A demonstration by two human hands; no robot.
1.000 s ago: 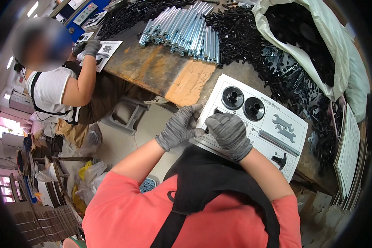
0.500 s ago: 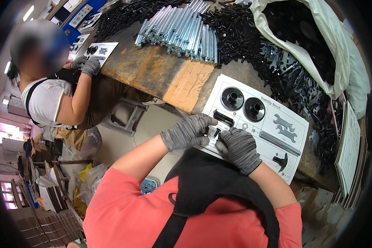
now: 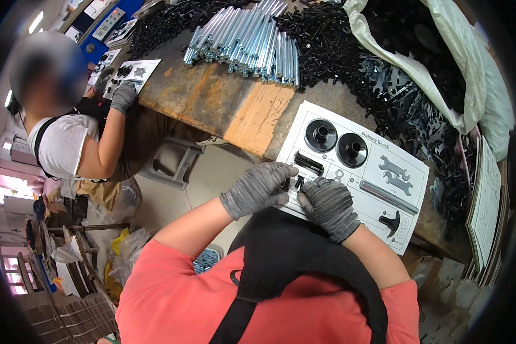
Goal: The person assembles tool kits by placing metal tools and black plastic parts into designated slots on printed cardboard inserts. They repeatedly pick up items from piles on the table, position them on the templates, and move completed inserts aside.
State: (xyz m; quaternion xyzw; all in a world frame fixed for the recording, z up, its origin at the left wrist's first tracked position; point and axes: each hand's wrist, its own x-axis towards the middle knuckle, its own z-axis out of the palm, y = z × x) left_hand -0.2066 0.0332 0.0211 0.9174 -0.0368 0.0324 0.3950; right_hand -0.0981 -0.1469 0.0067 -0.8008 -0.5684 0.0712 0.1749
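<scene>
Gloved hands meet at the near edge of a white parts card (image 3: 378, 150) on the desk (image 3: 223, 97): the left hand (image 3: 260, 188) and right hand (image 3: 329, 205) both pinch a small black part (image 3: 297, 183) between their fingertips, just below a black rectangular piece (image 3: 308, 163) already on the card. Two round black knobs (image 3: 336, 142), two flat wrenches (image 3: 397, 175), a grey rod (image 3: 389, 196) and a black T-handle (image 3: 391, 221) lie on the card; beyond it sit silver tubes (image 3: 249, 40) and heaps of black hardware (image 3: 350, 51), while another person's gloved hand (image 3: 122, 96) rests on a second card (image 3: 135, 70) far left
</scene>
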